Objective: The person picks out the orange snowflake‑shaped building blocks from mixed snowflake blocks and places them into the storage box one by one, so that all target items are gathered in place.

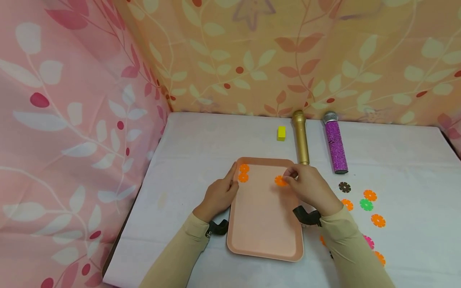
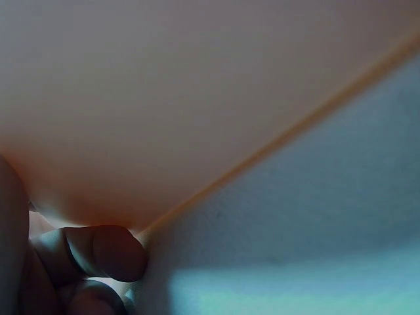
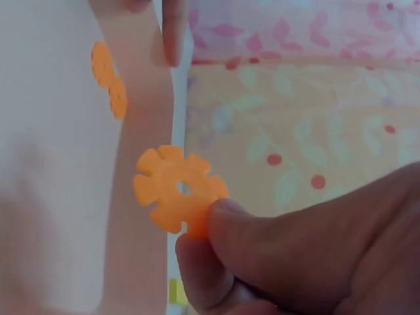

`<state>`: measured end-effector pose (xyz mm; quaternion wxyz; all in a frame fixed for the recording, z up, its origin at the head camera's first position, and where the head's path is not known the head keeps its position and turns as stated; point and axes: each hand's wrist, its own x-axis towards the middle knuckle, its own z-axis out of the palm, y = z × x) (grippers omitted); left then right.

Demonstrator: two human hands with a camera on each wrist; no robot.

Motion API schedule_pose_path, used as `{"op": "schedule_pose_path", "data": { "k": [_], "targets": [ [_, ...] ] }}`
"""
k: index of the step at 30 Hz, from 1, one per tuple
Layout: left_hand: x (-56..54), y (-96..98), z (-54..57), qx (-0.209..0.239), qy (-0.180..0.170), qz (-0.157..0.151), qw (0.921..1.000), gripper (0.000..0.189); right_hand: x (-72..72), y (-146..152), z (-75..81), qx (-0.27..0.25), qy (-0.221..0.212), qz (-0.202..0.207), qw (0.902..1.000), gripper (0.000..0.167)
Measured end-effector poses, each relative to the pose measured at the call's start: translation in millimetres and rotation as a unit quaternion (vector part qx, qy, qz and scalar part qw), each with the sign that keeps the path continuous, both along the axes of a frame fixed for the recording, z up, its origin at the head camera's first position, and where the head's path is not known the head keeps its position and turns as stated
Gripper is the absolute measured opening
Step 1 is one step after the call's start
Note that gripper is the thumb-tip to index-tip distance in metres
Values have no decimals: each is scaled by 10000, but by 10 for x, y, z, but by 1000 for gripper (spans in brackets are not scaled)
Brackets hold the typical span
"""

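My right hand pinches an orange notched plastic disc between thumb and fingertips, over the upper right part of a peach-coloured tray. The disc has a small hole at its centre. My left hand holds the tray's left edge, with its index finger stretched along the rim. In the left wrist view its curled fingers lie against the tray's corner. Inside the tray's upper left corner are two more orange discs, one just below the other.
Right of the tray lie several loose discs, among them a green disc, a brown disc and a pink disc. Behind the tray are a yellow block, a gold microphone and a purple glitter microphone. Floral cloth hangs behind the table.
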<state>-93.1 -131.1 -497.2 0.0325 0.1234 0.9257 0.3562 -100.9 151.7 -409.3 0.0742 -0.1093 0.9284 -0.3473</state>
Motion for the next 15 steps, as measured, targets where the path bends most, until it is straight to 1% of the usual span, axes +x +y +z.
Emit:
{"op": "schedule_pose_path", "data": {
  "k": [5, 9, 15],
  "targets": [
    [0, 6, 10, 8, -31, -22, 10000, 66, -34, -115, -58, -108, 71, 96, 9999, 3],
    [-2, 1, 6, -31, -64, -45, 10000, 66, -45, -217, -111, -248, -46, 125, 9996, 4],
    [-1, -4, 5, -47, -45, -22, 10000, 66, -91, -362, -200, -515, -143, 377, 9979, 8]
  ]
}}
